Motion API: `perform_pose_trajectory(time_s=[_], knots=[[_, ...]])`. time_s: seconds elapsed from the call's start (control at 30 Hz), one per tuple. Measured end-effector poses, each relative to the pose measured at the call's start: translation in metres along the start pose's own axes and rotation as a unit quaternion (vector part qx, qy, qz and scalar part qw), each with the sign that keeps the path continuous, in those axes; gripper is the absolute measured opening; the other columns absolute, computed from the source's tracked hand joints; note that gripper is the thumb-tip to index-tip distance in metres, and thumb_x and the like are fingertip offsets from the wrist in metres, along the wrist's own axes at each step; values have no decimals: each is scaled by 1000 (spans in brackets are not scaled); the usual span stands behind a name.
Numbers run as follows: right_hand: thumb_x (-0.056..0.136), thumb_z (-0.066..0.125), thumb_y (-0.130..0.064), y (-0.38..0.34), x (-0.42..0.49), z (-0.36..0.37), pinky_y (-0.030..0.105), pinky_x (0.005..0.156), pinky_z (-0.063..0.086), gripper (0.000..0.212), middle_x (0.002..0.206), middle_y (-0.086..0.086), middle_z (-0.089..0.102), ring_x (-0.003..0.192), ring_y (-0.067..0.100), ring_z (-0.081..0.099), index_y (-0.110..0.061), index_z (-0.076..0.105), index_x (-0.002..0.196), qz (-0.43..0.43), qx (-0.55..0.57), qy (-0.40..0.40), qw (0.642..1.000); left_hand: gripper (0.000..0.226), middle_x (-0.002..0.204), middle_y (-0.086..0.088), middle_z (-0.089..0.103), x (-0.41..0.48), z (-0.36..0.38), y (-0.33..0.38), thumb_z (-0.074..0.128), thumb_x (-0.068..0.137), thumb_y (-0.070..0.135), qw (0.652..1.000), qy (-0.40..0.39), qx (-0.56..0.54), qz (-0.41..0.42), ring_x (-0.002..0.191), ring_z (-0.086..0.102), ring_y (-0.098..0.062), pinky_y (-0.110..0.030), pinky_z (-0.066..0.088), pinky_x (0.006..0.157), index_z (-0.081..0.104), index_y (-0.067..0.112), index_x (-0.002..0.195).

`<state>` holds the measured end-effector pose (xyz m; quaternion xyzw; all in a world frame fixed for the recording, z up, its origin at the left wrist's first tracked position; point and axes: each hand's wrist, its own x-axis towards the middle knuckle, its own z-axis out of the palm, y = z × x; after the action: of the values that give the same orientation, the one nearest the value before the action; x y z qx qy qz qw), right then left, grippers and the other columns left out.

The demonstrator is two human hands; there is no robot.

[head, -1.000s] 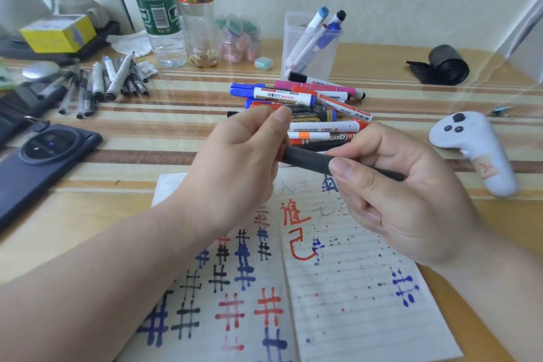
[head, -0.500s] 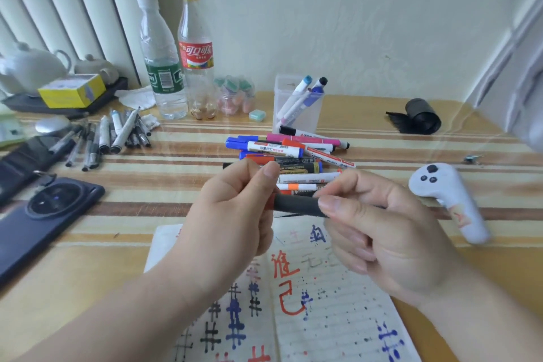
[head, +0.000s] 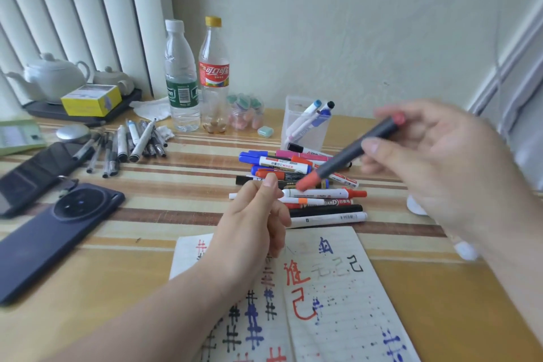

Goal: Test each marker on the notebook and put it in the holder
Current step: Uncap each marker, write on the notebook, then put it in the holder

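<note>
On the striped tabletop [head: 182, 182], at the back: green-labelled water bottle [head: 179, 79] just beside red-labelled bottle [head: 214, 76]. Far left, white teapot [head: 53, 79] behind yellow box [head: 91, 100] on dark tray [head: 132, 96]. Nearer, loose grey pens [head: 129, 144] and dark phone [head: 55, 232], camera side up.
</note>
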<state>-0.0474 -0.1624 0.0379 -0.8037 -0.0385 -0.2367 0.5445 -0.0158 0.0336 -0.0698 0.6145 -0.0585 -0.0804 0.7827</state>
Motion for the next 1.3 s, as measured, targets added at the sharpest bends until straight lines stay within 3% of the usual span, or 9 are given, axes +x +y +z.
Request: perform_pose_trajectory(time_s=[0.1,0.2,0.33,0.5,0.67,0.73,0.9,1.1,1.3], knots=[[83,76,-13,2,43,13,43,74,62,36,85,5,74,72,24,76,-35,60,106,-99,-85,52,990,44,69,-9,57,-2,0,3,46,104,50,1000,-8,13,8,56,43,-24,-34,35,55,60,17,78],[85,67,-20,21,86,31,45,81,61,28,92,3,72,80,21,74,-30,64,110,-139,-108,102,979,55,61,-9,53,-5,0,6,44,104,50,996,-40,76,2,54,44,-22,-34,37,56,59,12,68],[95,62,-12,44,116,59,25,89,54,36,103,-3,66,90,13,66,-15,65,131,-135,-185,116,966,57,53,-4,51,-5,-1,9,44,104,51,993,-59,101,-12,49,43,-18,-29,39,53,56,13,63],[98,58,-11,59,122,75,29,94,55,47,124,5,67,100,14,67,-20,55,144,-72,-170,93,978,57,51,-4,48,-2,-3,7,46,103,51,994,-50,96,-22,47,41,-17,-28,37,52,53,13,62],[96,61,-10,58,106,69,24,83,55,38,109,0,69,91,10,66,-16,63,133,-59,-178,119,975,58,51,-4,47,0,-4,5,50,103,47,995,-34,97,-9,45,38,-17,-25,34,48,53,3,65],[94,64,-13,56,89,65,22,77,54,20,93,-6,69,79,7,62,-18,72,113,-55,-235,75,968,59,49,-3,46,2,-5,5,52,102,45,995,-20,99,2,44,37,-16,-24,34,47,51,-3,68],[86,76,-30,59,37,53,25,72,53,4,80,-16,69,77,2,64,-31,72,87,32,-353,-225,908,63,47,-5,44,3,-5,3,48,104,46,996,18,82,22,44,35,-20,-28,30,48,48,-1,62],[85,69,-42,62,16,52,29,65,42,8,83,-19,58,81,7,55,-37,63,86,-47,-475,-260,839,70,52,-13,41,6,-8,1,38,101,63,996,82,-3,44,47,34,-23,-31,28,50,53,11,57],[89,72,-28,72,19,39,26,72,52,13,85,-20,64,82,2,61,-39,67,93,12,-406,-260,876,71,49,-12,36,10,-10,4,34,104,61,988,116,-87,58,44,30,-22,-31,22,49,49,13,55]])
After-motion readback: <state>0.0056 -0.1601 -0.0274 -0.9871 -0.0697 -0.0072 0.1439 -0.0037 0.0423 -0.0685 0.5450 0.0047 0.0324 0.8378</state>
